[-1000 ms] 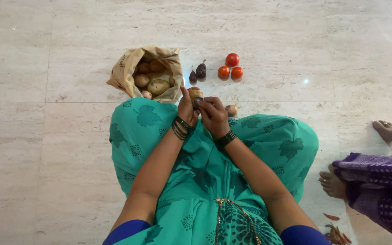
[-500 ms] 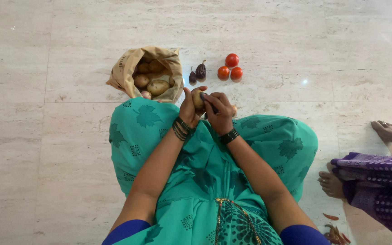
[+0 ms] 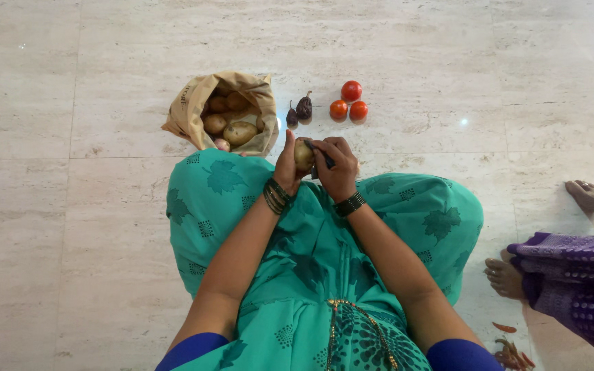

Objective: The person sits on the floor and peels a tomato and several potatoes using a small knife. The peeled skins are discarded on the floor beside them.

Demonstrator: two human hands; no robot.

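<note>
- My left hand (image 3: 285,165) grips a potato (image 3: 303,154) over my lap, thumb up, fingers curled behind it.
- My right hand (image 3: 339,172) is closed on a small dark peeler (image 3: 320,157), its tip laid on the potato's top; I judge short, shallow strokes away from my thumb work best, turning the potato between them.
- Just beyond my knee, a paper bag (image 3: 188,103) holds more potatoes.
- Farther out on the floor (image 3: 448,69) lie two dark brinjals (image 3: 300,108) and three tomatoes (image 3: 350,102).
</note>
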